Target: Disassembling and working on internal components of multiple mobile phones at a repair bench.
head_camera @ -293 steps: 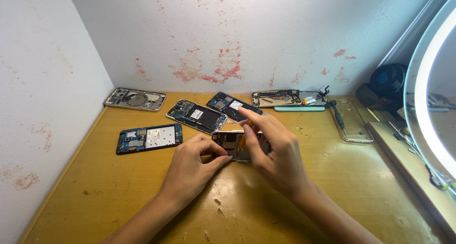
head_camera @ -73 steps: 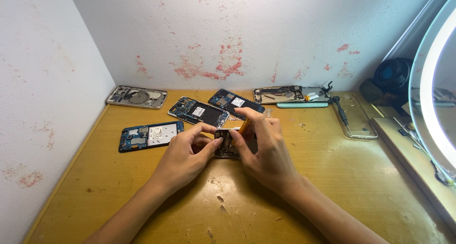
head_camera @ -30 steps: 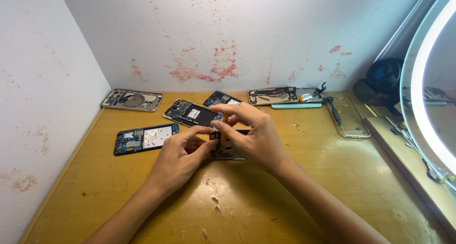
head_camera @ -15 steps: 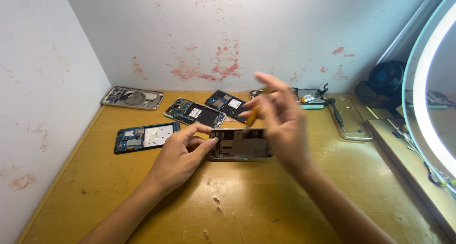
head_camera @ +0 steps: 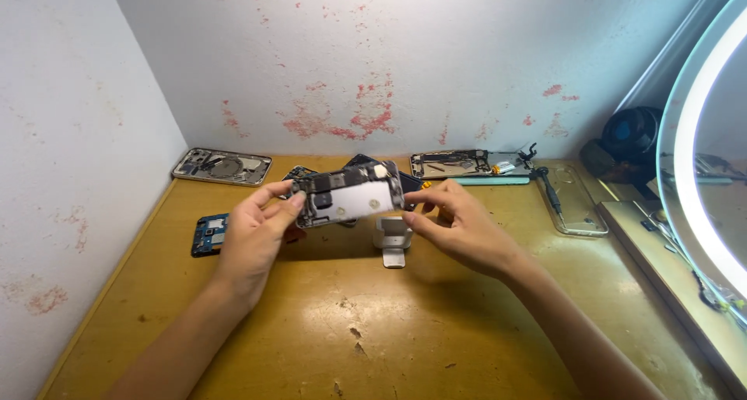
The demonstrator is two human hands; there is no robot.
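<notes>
Held an opened grey phone body with its insides showing point(head_camera: 348, 199) up in the middle of the frame, above the yellow wooden table point(head_camera: 389, 330) and not touching it. Pinched its left end with the left hand point(head_camera: 253, 240), thumb and fingers closed on the edge. Pinched its right end with the right hand point(head_camera: 459, 229), fingertips closed on the edge. Had nothing else in either hand.

Seemed best to grip only the outer edges, softly, well away from the tiny parts inside. Seemed wise also to keep the phone flat and steady over the table, so as not to lose any loose bits.

Looked long and thin, tipped a little, right end higher. Showed a pale silver plate in the middle, dark little parts at the left end, and a small round bit near the top edge.

Lay just under it on the table: a small grey metal piece point(head_camera: 391, 236). Lay at the left: a blue phone board point(head_camera: 208, 234). Lay by the back wall: two more opened phone frames point(head_camera: 222, 166) point(head_camera: 451, 164). Rested toward the right: a clear phone case point(head_camera: 576, 205), near a round lit mirror point(head_camera: 700, 174).
</notes>
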